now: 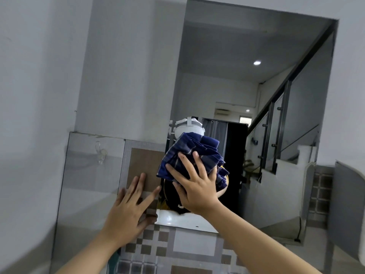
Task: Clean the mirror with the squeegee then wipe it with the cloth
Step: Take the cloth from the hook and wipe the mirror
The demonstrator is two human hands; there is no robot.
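A large frameless mirror hangs on the wall ahead and reflects a room with a staircase. My right hand presses a crumpled dark blue cloth flat against the lower left part of the glass. My left hand lies with spread fingers on the tiled wall just left of the mirror's edge and holds nothing. No squeegee is in view. The cloth and my right hand hide most of my reflection.
A brown tile and checkered tiles cover the wall under my left hand. A clear plastic hook sticks to a glossy grey panel at the left. The plain white wall fills the upper left.
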